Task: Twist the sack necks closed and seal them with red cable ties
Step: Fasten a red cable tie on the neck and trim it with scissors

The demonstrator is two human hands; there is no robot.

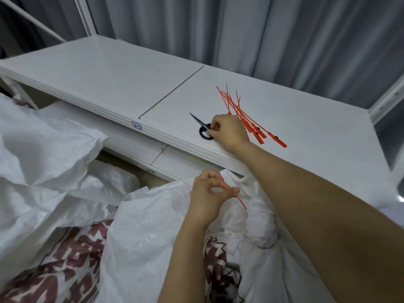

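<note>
Your left grip (pixel 207 195) pinches a red tie (pixel 240 202) over the white sack (pixel 153 215) nearest you. Your right grip (pixel 229 132) curls round the scissors (pixel 197 120) on the white counter (pixel 109 73), just left of the spare ties (pixel 247 119); grey curtains (pixel 240 29) hang behind.

Bright, even light washes the white shelf top (pixel 113 71) pale, shadows are soft, and the frame's edges bow.

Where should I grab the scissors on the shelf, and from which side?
By the black handle loops, from the near edge of the shelf: the scissors lie flat, blades pointing away and left, loops nearest you, where the right hand grips them.
</note>
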